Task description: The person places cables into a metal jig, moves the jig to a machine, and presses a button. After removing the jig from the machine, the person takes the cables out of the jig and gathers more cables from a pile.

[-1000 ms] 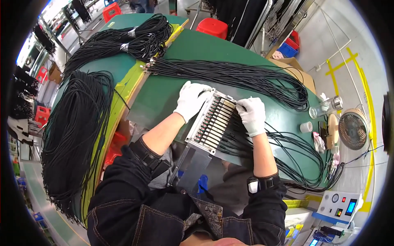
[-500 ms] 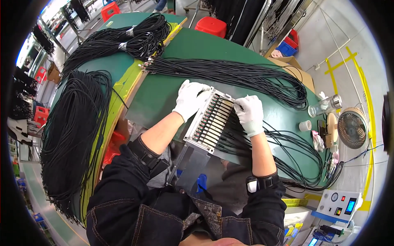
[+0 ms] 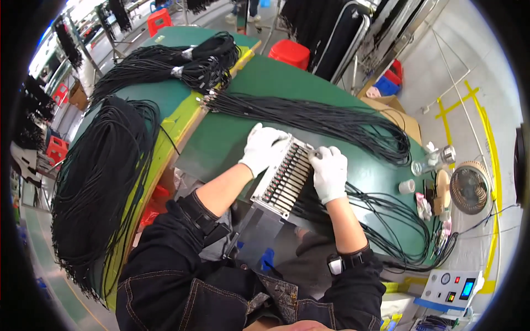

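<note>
A silver metal fixture [image 3: 266, 190] lies tilted in front of me, with a row of parallel slots holding the pale ends of several black cables. My left hand [image 3: 261, 149], in a white glove, is closed on the fixture's far left edge. At its far right corner, my white-gloved right hand [image 3: 330, 174] has thumb and fingers pinched on a black cable by the end slots; the fingertips partly hide it. From the fixture's right side, black cables [image 3: 381, 207] pass beneath my right hand and forearm and loop across the green table.
A long cable bundle [image 3: 309, 117] stretches across the green table [image 3: 265, 74] beyond the fixture. More bundles [image 3: 102, 182] hang over the left side. At the right stand a glass jar [image 3: 433, 160], a white cup [image 3: 407, 186], a fan [image 3: 469, 187] and a control box [image 3: 450, 287].
The view has shifted, so most of the table sits lower in it. My right fingertips have moved slightly inward along the fixture's right edge. My left hand keeps its hold.
</note>
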Demonstrator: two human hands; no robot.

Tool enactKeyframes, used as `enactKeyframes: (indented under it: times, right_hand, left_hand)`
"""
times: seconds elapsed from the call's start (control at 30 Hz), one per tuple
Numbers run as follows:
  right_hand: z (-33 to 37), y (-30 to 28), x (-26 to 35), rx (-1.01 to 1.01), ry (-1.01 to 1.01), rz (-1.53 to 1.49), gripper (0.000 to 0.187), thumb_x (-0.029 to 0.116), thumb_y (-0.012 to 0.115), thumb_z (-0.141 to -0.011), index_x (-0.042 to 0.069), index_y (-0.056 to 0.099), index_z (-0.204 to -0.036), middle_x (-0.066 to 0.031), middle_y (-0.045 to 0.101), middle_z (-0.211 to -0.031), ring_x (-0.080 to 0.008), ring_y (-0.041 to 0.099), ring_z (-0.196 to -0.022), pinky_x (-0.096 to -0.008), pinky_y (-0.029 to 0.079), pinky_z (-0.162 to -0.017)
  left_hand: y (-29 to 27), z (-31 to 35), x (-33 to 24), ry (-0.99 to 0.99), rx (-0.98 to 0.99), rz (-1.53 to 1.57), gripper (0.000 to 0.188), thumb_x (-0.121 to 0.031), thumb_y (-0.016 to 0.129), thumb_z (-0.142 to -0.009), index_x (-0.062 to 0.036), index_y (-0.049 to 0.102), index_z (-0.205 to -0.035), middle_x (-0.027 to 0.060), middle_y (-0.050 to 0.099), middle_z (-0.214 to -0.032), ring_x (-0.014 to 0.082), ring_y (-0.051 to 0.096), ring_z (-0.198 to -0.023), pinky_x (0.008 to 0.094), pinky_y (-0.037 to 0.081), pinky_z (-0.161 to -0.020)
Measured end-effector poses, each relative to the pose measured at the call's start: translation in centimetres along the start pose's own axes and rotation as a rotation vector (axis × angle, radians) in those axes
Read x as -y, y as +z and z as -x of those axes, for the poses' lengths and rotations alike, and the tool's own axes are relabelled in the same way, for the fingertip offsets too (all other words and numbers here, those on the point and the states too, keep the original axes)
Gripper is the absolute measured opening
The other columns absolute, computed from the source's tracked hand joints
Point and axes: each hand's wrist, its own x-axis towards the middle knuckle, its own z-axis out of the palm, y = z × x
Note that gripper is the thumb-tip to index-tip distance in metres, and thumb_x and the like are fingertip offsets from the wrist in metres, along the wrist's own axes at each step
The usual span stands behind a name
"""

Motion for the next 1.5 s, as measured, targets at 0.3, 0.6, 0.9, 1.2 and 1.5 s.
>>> enactKeyframes:
  times: [0.3, 0.6, 0.9, 1.2, 1.5]
  right_hand:
    - [1.9, -2.7, 3.0, -0.064, -0.165, -0.206, 0.046, 0.005, 0.066, -0.067, 0.017, 0.069, -0.111, -0.0167, 0.06, -0.122, -0.0402, 0.054, -0.115, -0.0515, 0.046, -0.094]
    - [10.9, -2.5, 13.9, -0.024, -0.489, -0.236, 0.042, 0.013, 0.062, -0.071, 0.02, 0.069, -0.112, -0.0174, 0.058, -0.125, -0.0402, 0.053, -0.118, -0.0629, 0.041, -0.096]
    - [6.6, -6.4, 11.0, -0.095, -0.394, -0.656, 0.035, 0.008, 0.066, -0.077, 0.014, 0.07, -0.111, -0.0133, 0.067, -0.112, -0.0344, 0.063, -0.105, -0.0472, 0.049, -0.094]
    - [3.3, -1.1, 0.3, 0.148, 0.558, -0.775, 0.038, 0.02, 0.072, -0.088, 0.005, 0.063, -0.121, -0.0134, 0.073, -0.098, -0.0234, 0.07, -0.092, -0.034, 0.053, -0.084]
    - [23.7, -12.2, -5.2, -0.124, 1.124, -0.943, 0.043, 0.012, 0.07, -0.089, -0.002, 0.062, -0.128, -0.0087, 0.067, -0.122, -0.0156, 0.064, -0.107, -0.0274, 0.049, -0.094]
  left_hand:
    - [-1.0, 1.6, 3.0, 0.117, 0.131, 0.125, 0.027, -0.027, 0.056, -0.097, -0.0127, 0.069, -0.116, 0.0049, 0.07, -0.11, 0.0231, 0.061, -0.113, 0.0513, 0.021, -0.118]
    - [-3.6, 5.4, 3.0, 0.174, 0.112, 0.236, 0.026, -0.018, 0.056, -0.098, -0.0112, 0.067, -0.12, 0.0049, 0.071, -0.112, 0.0231, 0.062, -0.111, 0.0463, 0.02, -0.12]
    - [-3.5, 6.9, 3.0, 0.179, -0.007, 0.326, 0.024, -0.018, 0.058, -0.098, -0.0093, 0.07, -0.116, 0.0074, 0.072, -0.11, 0.0228, 0.066, -0.104, 0.0438, 0.028, -0.117]
    - [-2.9, 5.7, 3.0, 0.219, -0.017, 0.355, 0.024, -0.021, 0.059, -0.096, -0.0085, 0.071, -0.113, 0.0107, 0.072, -0.109, 0.0258, 0.067, -0.101, 0.0425, 0.035, -0.113]
    - [-4.0, 6.1, 4.2, 0.235, 0.068, 0.257, 0.023, -0.016, 0.058, -0.097, -0.0055, 0.069, -0.114, 0.0085, 0.073, -0.107, 0.0216, 0.067, -0.102, 0.0411, 0.03, -0.116]
